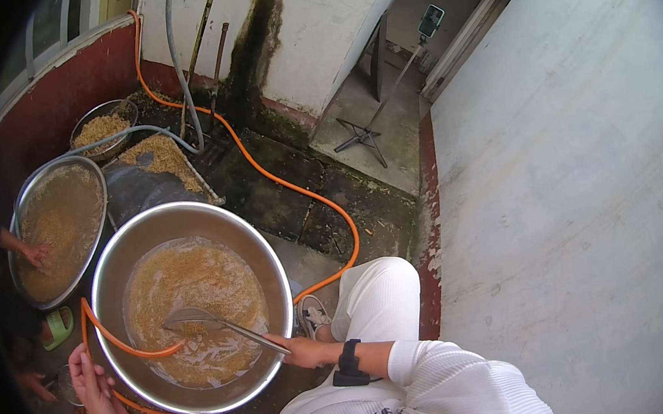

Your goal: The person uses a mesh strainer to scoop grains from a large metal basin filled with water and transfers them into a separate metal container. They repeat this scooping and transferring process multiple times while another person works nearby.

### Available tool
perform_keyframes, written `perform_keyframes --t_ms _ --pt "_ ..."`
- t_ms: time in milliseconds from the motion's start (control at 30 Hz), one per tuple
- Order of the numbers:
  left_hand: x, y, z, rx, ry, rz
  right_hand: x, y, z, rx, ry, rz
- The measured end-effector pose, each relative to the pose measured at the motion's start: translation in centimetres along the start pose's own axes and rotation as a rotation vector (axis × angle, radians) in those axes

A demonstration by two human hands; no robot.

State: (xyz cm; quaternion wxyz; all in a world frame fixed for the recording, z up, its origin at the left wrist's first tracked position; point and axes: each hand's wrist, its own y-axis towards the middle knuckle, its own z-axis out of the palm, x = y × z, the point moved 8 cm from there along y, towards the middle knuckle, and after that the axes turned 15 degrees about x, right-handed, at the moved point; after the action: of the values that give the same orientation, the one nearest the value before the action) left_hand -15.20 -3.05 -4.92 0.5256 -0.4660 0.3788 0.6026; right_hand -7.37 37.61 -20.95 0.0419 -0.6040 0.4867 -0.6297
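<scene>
A large round metal basin (182, 218) stands before me, holding cloudy water with grain-like husks (193, 284) in it. My right hand (299, 350) grips the handle of a metal ladle or strainer (194, 316) at the basin's near right rim; its head lies partly in the husks. Raised outside the basin's lower left rim, my left hand (95, 381) is empty, palm turned up, with fingers apart. An orange hose (133, 351) bends over the left rim, its end at the water surface.
At left, another person's hand (36, 254) touches the water in a second metal basin (104, 196); their other hand (36, 386) is lower. A husk-filled bowl (102, 132), grey hose (141, 128) and husk pile (163, 158) lie behind. A phone stand (363, 137) is in the doorway.
</scene>
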Motion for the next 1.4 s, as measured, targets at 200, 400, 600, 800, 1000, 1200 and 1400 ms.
perform_keyframes --t_ms 200,400,600,800,1000,1200,1400 --pt "-0.5 -0.2 0.4 -0.016 -0.016 0.021 -2.9 3.8 -2.5 -0.082 0.155 0.148" --pt "-1.2 -0.4 0.2 0.021 -0.093 0.062 -2.7 6.5 -6.5 -0.328 -0.187 0.14" --pt "-1.6 -0.9 -0.3 -0.019 -0.067 0.084 -3.1 5.9 -6.8 -0.386 -0.418 0.284" --pt "-2.6 -1.4 -0.6 -0.06 -0.089 0.133 -0.2 4.0 -6.8 -0.313 -0.51 0.039" --pt "-2.5 -1.4 -0.5 -0.066 -0.098 0.133 4.5 11.9 -9.4 -0.291 -0.477 0.241" --pt "-2.6 -1.2 -0.7 -0.065 -0.106 0.127 5.6 12.1 -3.3 -0.136 -0.63 0.137" --pt "-2.4 -1.3 -0.7 -0.052 -0.098 0.1 8.1 10.1 -4.9 -0.202 -0.49 -0.117"
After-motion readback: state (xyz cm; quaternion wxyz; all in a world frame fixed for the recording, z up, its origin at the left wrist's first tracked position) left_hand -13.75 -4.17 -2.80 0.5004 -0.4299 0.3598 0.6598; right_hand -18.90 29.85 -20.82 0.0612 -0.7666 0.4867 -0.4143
